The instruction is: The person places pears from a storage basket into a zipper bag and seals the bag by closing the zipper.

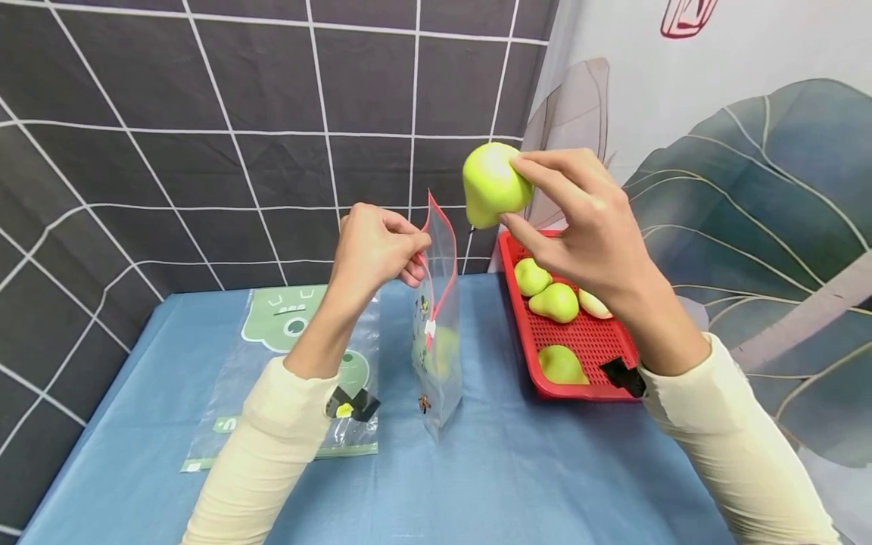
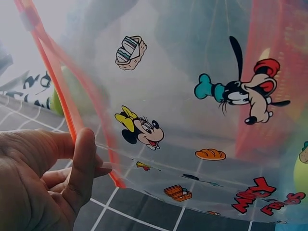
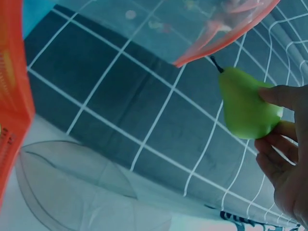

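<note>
A clear zip bag (image 1: 446, 378) with a red zip edge and cartoon prints hangs from the left hand (image 1: 376, 246), whose thumb and fingers pinch its rim. Its mouth is parted, and a green pear (image 1: 446, 350) shows through its side. The right hand (image 1: 589, 216) holds another green pear (image 1: 496, 184) between thumb and fingertips, above and to the right of the mouth. In the right wrist view that pear (image 3: 245, 103) has its dark stem toward the red-edged bag (image 3: 211, 38). In the left wrist view the fingers (image 2: 83, 168) grip the red edge.
A red basket (image 1: 527, 348) with several green pears (image 1: 555, 303) stands on the blue cloth (image 1: 477, 484) at the right. Another clear bag (image 1: 225, 393) with a green print lies flat at the left, partly behind the left forearm. A dark tiled backdrop (image 1: 266, 91) rises behind.
</note>
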`<state>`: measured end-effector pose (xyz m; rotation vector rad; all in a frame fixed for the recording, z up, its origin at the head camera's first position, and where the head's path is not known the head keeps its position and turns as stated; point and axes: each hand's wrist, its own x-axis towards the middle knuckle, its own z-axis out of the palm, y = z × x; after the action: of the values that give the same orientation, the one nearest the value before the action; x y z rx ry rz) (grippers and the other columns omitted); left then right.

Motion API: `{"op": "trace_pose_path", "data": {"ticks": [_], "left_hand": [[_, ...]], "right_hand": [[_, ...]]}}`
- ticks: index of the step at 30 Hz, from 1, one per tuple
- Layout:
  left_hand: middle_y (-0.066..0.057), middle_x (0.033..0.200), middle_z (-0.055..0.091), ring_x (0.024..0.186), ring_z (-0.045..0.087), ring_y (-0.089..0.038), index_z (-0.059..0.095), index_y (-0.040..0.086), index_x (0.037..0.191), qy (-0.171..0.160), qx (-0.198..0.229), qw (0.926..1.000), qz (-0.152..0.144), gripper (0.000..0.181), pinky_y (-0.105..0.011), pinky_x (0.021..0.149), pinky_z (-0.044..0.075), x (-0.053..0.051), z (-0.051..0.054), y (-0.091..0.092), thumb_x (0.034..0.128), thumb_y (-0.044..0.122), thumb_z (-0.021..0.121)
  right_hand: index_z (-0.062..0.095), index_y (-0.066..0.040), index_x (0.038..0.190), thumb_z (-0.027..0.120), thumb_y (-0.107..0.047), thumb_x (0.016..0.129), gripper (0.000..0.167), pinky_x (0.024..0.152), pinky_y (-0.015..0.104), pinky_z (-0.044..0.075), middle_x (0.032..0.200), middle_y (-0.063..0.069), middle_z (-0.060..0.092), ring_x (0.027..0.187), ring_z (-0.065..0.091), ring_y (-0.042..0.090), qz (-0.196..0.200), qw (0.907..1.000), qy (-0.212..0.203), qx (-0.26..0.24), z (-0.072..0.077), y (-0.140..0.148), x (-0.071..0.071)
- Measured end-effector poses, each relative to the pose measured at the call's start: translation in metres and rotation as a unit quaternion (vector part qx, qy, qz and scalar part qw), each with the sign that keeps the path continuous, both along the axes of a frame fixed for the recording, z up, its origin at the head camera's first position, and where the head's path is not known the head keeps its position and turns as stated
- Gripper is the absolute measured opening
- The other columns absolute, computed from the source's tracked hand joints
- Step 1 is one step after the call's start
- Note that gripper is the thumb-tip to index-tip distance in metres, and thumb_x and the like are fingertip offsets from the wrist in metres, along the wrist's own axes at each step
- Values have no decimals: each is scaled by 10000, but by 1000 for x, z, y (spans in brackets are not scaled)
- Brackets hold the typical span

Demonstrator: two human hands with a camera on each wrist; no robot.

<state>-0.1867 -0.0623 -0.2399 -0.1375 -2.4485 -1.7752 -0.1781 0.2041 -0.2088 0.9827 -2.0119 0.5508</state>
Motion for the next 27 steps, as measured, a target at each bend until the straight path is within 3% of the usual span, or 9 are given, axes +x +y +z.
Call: {"op": "trace_pose_path", "data": {"ticks": [7, 11, 15, 20, 27], "left_hand": [[-134, 673, 771, 489, 747, -185, 872, -17, 917, -59, -19, 10000, -25, 157, -358, 543, 699, 0, 0, 2, 969, 42, 735], [-141, 690, 776, 507, 759, -200, 874, -8, 918, -69, -63, 10000, -19, 151, -361, 551, 702, -1, 0, 4, 975, 51, 747], [-139, 692, 776, 507, 758, -197, 873, -19, 934, -105, -22, 9999, 21, 146, -362, 554, 703, -1, 0, 2, 975, 58, 757], [-140, 686, 774, 499, 751, -187, 872, -31, 945, -97, 94, 9999, -6, 142, -372, 550, 703, -2, 0, 1, 978, 62, 769], [-154, 695, 788, 511, 766, -192, 871, -18, 911, -92, 92, 9999, -56, 155, -375, 550, 703, -3, -1, 1, 988, 75, 773]], "right_hand": [[782, -16, 1381, 905, -32, 888, 508, 1103, 352, 538, 1329, 222, 773, 1241, 687, 424, 420, 9963, 347, -663, 3, -21, 5], [768, -19, 1403, 886, -41, 913, 505, 1093, 384, 576, 1349, 214, 766, 1247, 688, 414, 375, 9980, 314, -395, 1, -26, 6], [739, -8, 1439, 853, -93, 957, 502, 1053, 463, 637, 1380, 222, 745, 1257, 682, 408, 147, 9994, 232, 189, -2, -27, 5], [719, 7, 1459, 861, -125, 959, 536, 1038, 533, 668, 1412, 235, 720, 1303, 665, 405, 129, 9974, -263, 666, -8, -27, 6], [742, 13, 1431, 886, -127, 927, 543, 1060, 527, 654, 1413, 213, 726, 1309, 664, 370, 127, 9903, -1171, 732, -13, -26, 13]]}}
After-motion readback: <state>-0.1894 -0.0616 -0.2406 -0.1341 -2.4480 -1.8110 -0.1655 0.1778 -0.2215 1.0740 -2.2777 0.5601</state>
